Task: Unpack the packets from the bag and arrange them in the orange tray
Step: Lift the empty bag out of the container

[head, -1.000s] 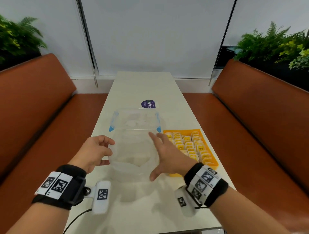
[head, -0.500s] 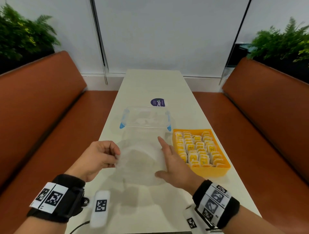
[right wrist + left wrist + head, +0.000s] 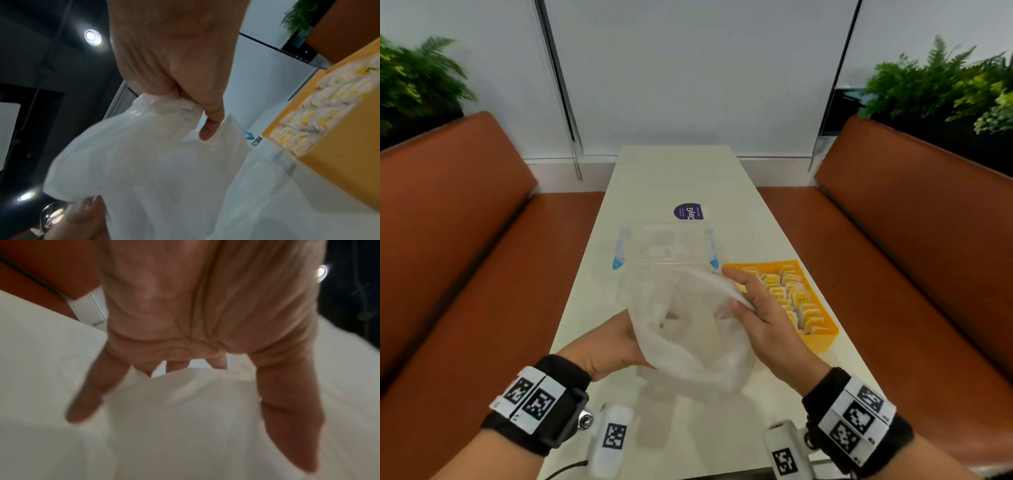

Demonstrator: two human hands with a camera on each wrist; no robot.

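A translucent white plastic bag (image 3: 688, 342) hangs crumpled just above the near end of the table, held between both hands. My left hand (image 3: 616, 342) grips its left side, with the fingers hidden behind the plastic; in the left wrist view the bag (image 3: 185, 410) sits between thumb and fingers. My right hand (image 3: 751, 308) pinches the bag's upper right rim, and the right wrist view shows the bag (image 3: 154, 162) bunched under that hand (image 3: 205, 116). The orange tray (image 3: 822, 339) lies to the right, filled with rows of yellow-and-white packets (image 3: 794, 298).
A clear plastic box with blue clips (image 3: 664, 250) stands just beyond the bag, with a purple round sticker (image 3: 688, 211) behind it. The white table (image 3: 678, 171) runs away from me between two brown benches (image 3: 465, 240). Plants stand in both back corners.
The bag lay on the table under my flat right hand; now both hands hold it and it is raised and bunched up toward me.
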